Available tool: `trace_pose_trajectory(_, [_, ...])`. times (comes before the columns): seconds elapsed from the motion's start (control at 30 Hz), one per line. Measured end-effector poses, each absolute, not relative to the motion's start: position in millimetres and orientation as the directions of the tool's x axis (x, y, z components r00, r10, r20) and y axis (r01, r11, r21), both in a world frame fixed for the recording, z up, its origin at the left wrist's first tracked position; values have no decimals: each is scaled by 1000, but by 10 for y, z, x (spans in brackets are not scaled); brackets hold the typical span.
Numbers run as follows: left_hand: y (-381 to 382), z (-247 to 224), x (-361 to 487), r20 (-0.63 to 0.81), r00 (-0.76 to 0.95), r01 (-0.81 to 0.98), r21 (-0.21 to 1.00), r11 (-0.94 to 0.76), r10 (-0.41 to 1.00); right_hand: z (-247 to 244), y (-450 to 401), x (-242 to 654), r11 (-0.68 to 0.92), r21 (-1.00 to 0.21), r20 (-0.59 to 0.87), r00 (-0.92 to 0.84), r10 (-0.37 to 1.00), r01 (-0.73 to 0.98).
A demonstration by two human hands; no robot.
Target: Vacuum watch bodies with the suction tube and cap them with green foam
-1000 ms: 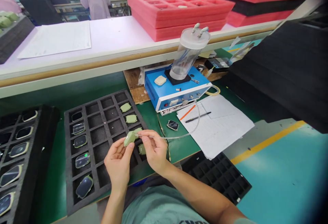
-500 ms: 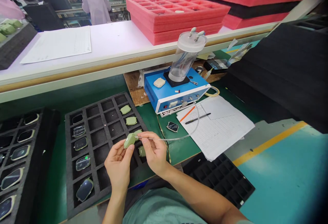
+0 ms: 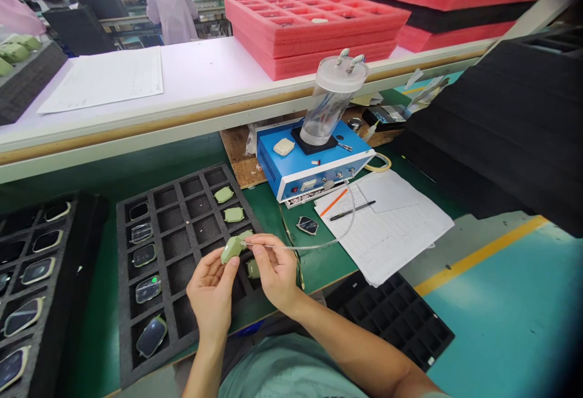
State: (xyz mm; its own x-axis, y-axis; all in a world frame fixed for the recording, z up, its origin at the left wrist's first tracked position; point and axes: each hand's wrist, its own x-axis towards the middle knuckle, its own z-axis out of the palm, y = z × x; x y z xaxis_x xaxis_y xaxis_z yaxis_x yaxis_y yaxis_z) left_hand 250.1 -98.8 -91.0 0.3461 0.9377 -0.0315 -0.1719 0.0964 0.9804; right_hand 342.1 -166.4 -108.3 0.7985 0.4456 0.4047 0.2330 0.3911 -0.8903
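Observation:
My left hand (image 3: 212, 291) grips a green watch case (image 3: 232, 250) between thumb and fingers, above the black foam tray (image 3: 175, 216). Close beside it, my right hand (image 3: 276, 267) pinches the end of a thin clear tube (image 3: 319, 246), its tip against the case. That tube curves back to the front of a blue box (image 3: 314, 161). More green cases (image 3: 234, 214) lie in the tray's right column, and watches with dark screens (image 3: 151, 336) fill the left column. One watch with a dark face (image 3: 307, 225) rests on the green mat right of the tray.
A clear cylinder (image 3: 325, 106) stands on the blue box. Papers (image 3: 387, 228) with a black pen (image 3: 352, 210) lie at the right. Red foam trays (image 3: 314, 33) sit on the shelf (image 3: 195, 94). Another black tray (image 3: 64, 301) holds watches at the left.

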Motion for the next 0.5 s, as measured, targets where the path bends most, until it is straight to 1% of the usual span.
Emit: trace_pose_trajectory(0.5, [-997, -909, 2495, -33, 354, -147, 985, 91, 935, -1111, -1676, 3414, 387, -893, 401, 796, 454, 229])
